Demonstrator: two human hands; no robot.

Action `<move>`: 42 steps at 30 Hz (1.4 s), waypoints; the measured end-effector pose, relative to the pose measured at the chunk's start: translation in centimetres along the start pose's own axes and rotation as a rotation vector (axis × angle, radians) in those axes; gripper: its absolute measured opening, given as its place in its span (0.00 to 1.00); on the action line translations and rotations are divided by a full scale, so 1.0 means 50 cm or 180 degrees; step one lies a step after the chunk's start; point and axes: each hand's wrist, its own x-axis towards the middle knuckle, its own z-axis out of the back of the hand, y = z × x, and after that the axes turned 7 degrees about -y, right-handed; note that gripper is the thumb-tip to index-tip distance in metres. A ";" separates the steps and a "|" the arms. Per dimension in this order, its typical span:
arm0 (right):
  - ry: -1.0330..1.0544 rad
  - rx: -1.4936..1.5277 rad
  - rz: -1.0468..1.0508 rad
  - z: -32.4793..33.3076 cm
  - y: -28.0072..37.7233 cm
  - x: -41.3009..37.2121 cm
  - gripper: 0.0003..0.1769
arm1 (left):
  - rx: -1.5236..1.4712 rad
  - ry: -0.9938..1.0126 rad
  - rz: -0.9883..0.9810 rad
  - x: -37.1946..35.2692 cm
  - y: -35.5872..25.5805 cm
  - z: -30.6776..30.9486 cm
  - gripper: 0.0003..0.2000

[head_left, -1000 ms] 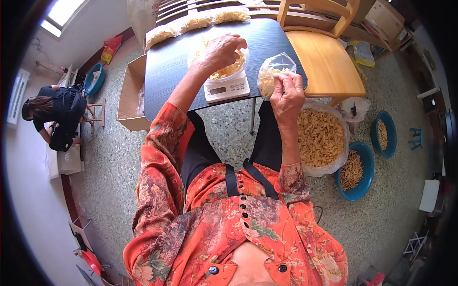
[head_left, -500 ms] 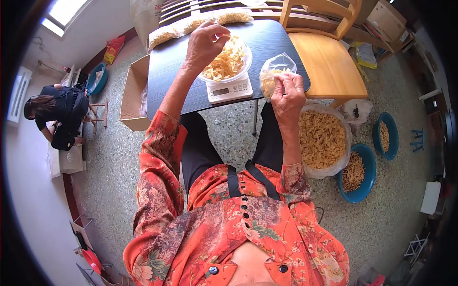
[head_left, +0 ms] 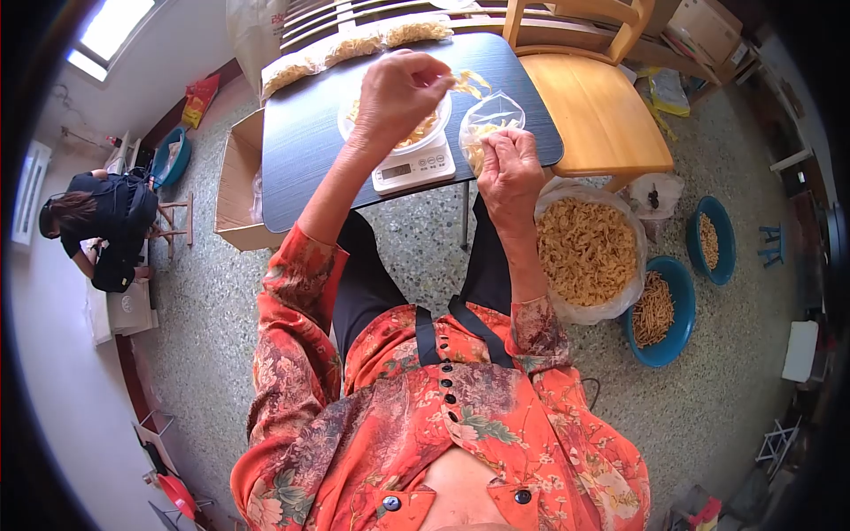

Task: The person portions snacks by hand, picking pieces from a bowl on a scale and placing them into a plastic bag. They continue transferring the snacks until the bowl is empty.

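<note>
My left hand (head_left: 398, 93) is closed in a pinch on a few pale yellow dried strips (head_left: 471, 83), which stick out to the right of the fingertips. It hangs above a clear round bowl (head_left: 445, 115) of the same strips and hides much of it. Under the bowl is a white digital scale (head_left: 413, 172); I cannot read its display. Just right of the scale, my right hand (head_left: 511, 173) grips the near side of a clear plastic bag (head_left: 503, 108). The bag's mouth stands open, with some strips inside, below and right of the strips in my left hand.
Filled bags (head_left: 359, 44) line the far edge of the dark table (head_left: 305, 133). A wooden chair (head_left: 593, 115) adjoins it on the right. On the floor are a large sack of strips (head_left: 589, 252), blue basins (head_left: 677, 345) and a cardboard box (head_left: 235, 186). Another person (head_left: 106, 212) sits far left.
My left hand has lifted strips from the bowl and moved right, toward the bag. My right hand still holds the bag. The whole view has shifted slightly.
</note>
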 end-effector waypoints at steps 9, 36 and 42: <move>0.0031 0.0017 -0.0011 0.004 -0.008 -0.005 0.06 | -0.0007 0.0427 -0.0476 0.003 -0.031 -0.069 0.10; -0.0063 -0.0104 -0.0066 0.017 -0.028 -0.006 0.05 | 0.1234 0.1359 -0.1153 -0.006 0.117 0.017 0.09; -0.0045 -0.0133 -0.0062 0.016 -0.024 -0.004 0.05 | 0.0244 0.0938 -0.0508 0.007 0.144 0.046 0.07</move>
